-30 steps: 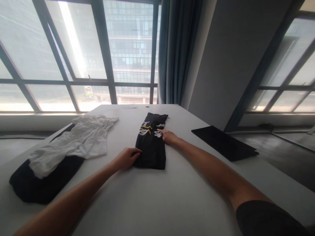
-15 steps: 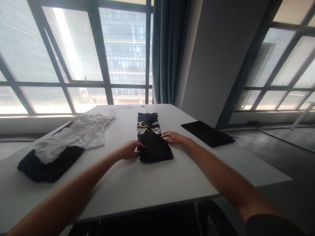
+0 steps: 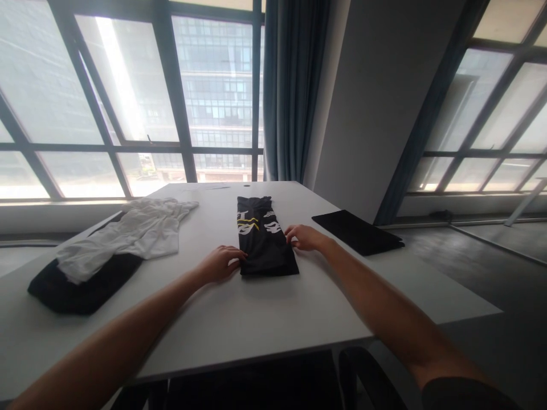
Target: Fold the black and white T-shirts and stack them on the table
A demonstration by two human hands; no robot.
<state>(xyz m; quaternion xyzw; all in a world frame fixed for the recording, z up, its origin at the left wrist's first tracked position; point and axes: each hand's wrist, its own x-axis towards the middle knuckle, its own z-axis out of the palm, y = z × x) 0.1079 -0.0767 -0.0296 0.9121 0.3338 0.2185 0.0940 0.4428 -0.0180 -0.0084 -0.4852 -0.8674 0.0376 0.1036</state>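
Observation:
A black T-shirt, folded into a long narrow strip with white and yellow print on its far half, lies flat on the white table. At its near left edge, my left hand has its fingertips on the cloth, with the thumb lower down beside them. My right hand pinches at the right edge, a bit farther away, fingers bent. Both hands appear closed lightly on the edges; the exact grip under the fingertips is partly hidden.
A crumpled white garment lies on a black one at the table's left. To the right, a flat folded black cloth rests by the table edge. A dark chair stands at the near side; windows and a curtain are behind.
My right hand has slid slightly toward the right along the T-shirt's edge, which looks straighter. My left hand's fingers have come closer together at the left edge. The view shifted a little.

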